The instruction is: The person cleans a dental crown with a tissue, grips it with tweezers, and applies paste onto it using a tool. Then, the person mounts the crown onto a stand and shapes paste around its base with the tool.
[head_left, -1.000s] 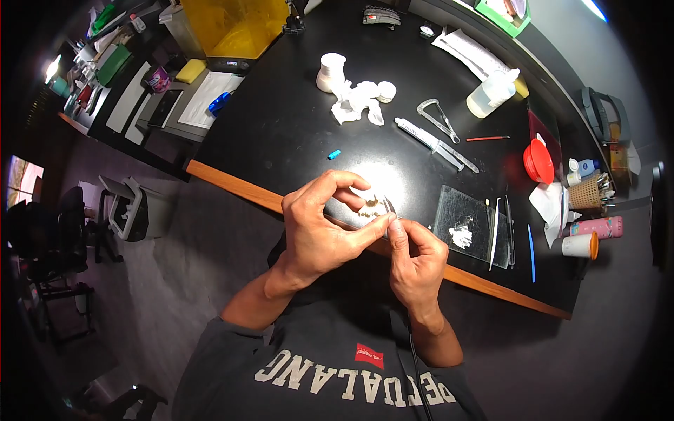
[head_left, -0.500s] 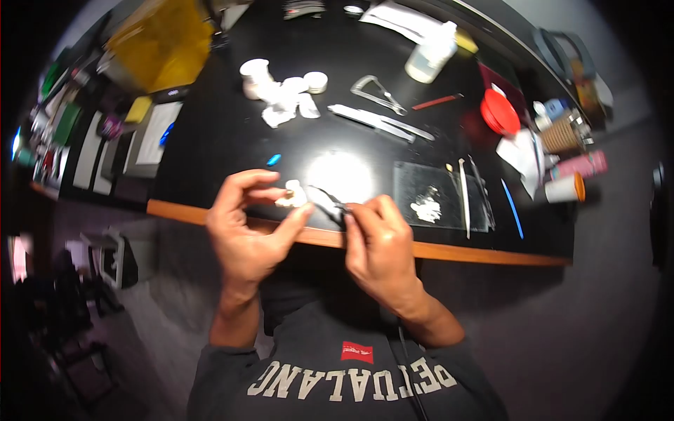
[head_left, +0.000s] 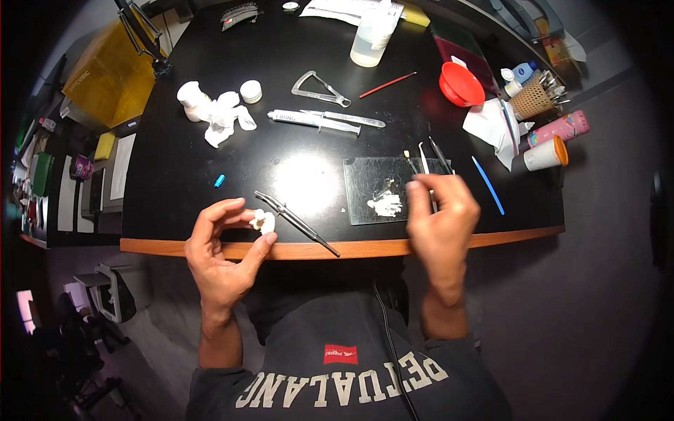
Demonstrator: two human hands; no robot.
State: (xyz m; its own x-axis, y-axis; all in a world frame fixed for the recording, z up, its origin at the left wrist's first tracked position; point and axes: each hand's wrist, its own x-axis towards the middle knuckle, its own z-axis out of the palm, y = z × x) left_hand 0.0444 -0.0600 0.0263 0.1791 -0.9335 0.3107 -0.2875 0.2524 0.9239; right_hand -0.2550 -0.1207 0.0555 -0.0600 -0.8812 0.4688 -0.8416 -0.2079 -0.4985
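Between the fingertips of my left hand (head_left: pixel 228 245) is a small white tooth-shaped model (head_left: pixel 262 222) with a hollow in it. Black slender forceps (head_left: pixel 298 222) lie right beside it, near the table's wooden edge. My right hand (head_left: pixel 444 214) is over the right side of a glass slab (head_left: pixel 358 203), fingers curled and fingertips together. They meet at the dark handle of a thin tool with a pale tip (head_left: pixel 406 154); the hand hides the grip. A white-ended instrument (head_left: pixel 423 156) and dark tweezers (head_left: pixel 441 154) lie alongside. White paste (head_left: pixel 385 203) is smeared on the slab.
A blue stick (head_left: pixel 488 184) lies right of the slab, a blue capsule-like piece (head_left: pixel 220 180) to the left. Farther back are syringes (head_left: pixel 316 121), a metal caliper (head_left: pixel 319 89), a clear bottle (head_left: pixel 372 38), a red bowl (head_left: pixel 461 84), crumpled tissue (head_left: pixel 225 119) and a small jar (head_left: pixel 250 91).
My right hand has let go of the black forceps, now on the table, and moved right to the tools on the slab. My left hand keeps the white model. The view has shifted.
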